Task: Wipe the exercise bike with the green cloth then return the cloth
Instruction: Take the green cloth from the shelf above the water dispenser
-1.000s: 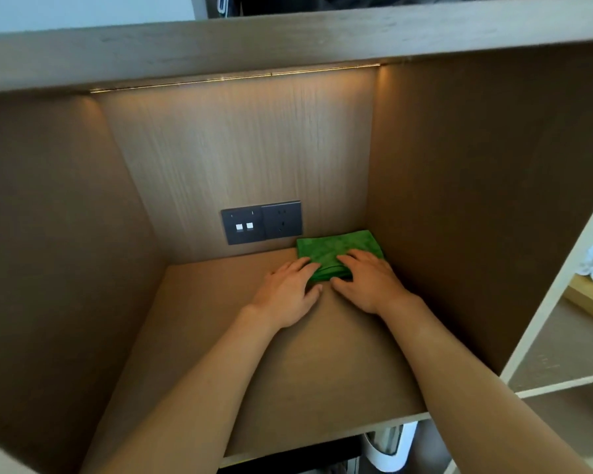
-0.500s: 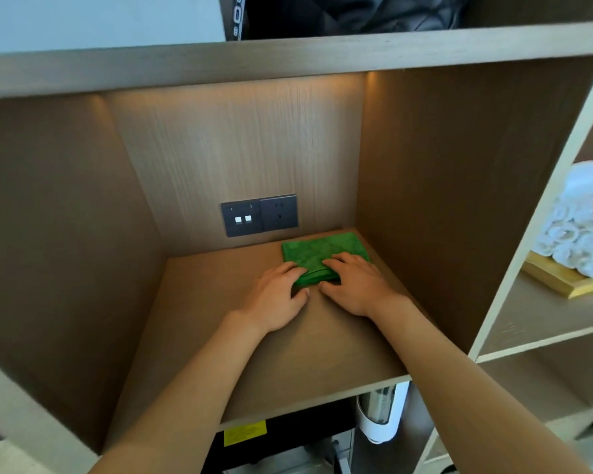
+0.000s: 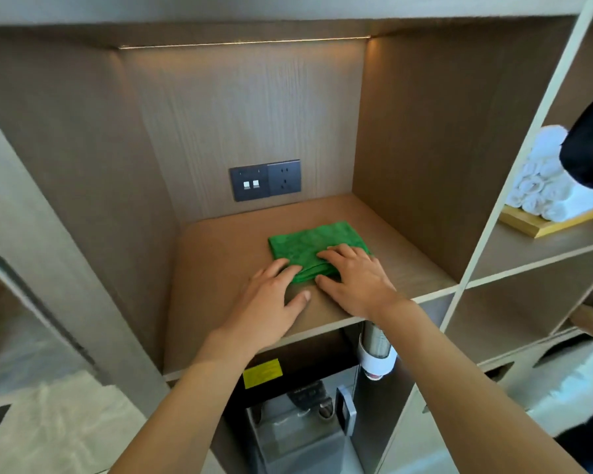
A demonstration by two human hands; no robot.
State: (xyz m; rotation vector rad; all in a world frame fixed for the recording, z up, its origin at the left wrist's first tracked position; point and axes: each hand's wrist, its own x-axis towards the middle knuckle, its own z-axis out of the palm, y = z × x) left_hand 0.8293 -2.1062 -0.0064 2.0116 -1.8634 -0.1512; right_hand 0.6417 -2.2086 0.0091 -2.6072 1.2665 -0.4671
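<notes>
Green cloth (image 3: 314, 242): folded into a flat rectangle, lying on the wooden shelf (image 3: 226, 261) inside the open cubby, toward the right half of the shelf and nearer its front than the back wall.
Left hand (image 3: 271, 302): palm down on the shelf, fingers straight and spread; the fingertips reach the near left corner of the cloth, while the thumb lies on bare wood just in front of the cloth.
Left grip: loose and flat, nothing clasped.
Right hand (image 3: 353, 277): palm down, fingers straight, laid over the near right part of the cloth; the thumb runs along the cloth's front folded edge.
Right grip: flat, pressing on the cloth rather than curling round it.
Cloth relative to the hands: its far half lies uncovered beyond the fingertips; its near edge sits between the two thumbs.
Socket plate (image 3: 265, 180): dark panel on the cubby's back wall, above and to the left of the cloth, well apart from it.
Rolled white towels (image 3: 541, 181): stacked on a yellow tray (image 3: 541, 227) in the neighbouring compartment on the right.
Yellow label (image 3: 262, 372): on the dark unit under the shelf.
</notes>
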